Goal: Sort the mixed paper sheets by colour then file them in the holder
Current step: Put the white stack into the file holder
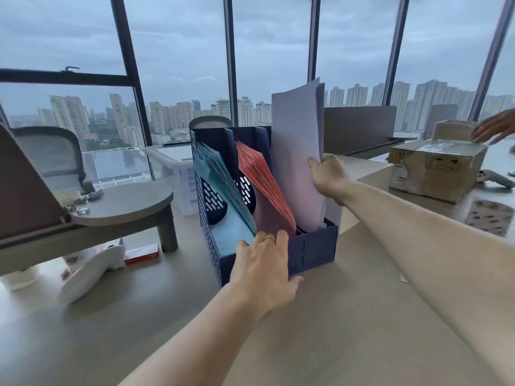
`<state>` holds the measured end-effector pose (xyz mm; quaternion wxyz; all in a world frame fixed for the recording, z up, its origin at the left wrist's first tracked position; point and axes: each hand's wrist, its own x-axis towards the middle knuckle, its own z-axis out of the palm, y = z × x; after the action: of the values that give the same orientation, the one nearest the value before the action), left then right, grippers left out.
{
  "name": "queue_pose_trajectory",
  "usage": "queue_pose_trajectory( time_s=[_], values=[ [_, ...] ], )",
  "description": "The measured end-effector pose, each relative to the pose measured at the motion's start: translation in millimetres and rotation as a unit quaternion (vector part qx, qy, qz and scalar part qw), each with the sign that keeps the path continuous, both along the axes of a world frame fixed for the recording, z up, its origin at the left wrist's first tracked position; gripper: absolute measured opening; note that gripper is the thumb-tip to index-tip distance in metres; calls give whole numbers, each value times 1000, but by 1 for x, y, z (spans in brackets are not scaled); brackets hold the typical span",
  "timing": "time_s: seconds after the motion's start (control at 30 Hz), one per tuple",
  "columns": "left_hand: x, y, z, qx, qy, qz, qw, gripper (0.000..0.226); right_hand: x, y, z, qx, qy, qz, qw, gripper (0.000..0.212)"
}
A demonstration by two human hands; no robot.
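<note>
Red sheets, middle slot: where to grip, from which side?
Pinch the red sheets by their exposed sloping edge, from above-front. The holder has dividers flanking both faces and a front wall covering the bottom; only that edge stands clear.

Beige desk (334, 330), navy file holder (312, 249) standing mid-surface, cardboard box (434, 168) toward the far right edge, grey riser shelf (122, 201) at left.
</note>
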<state>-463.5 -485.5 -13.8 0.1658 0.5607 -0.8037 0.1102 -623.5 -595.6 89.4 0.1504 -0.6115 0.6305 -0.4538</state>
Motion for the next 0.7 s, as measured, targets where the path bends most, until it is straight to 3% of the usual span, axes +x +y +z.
queue_pose_trajectory(
  time_s=[0.3, 0.4, 0.57, 0.7],
  values=[
    [1, -1, -2, -9, -10, 4, 1000, 54, 12, -1, -49, 68, 6, 12, 998, 38],
    [0, -1, -2, -8, -12, 4, 1000, 54, 9, 3, -48, 84, 23, 34, 996, 44],
    [2, 2, 0, -8, -16, 3, 1000, 57, 0, 6, -39, 94, 56, 50, 993, 29],
    [1, 2, 0, -7, -15, -1, 1000, 57, -2, 7, -34, 82, 41, 62, 994, 31]
  ],
)
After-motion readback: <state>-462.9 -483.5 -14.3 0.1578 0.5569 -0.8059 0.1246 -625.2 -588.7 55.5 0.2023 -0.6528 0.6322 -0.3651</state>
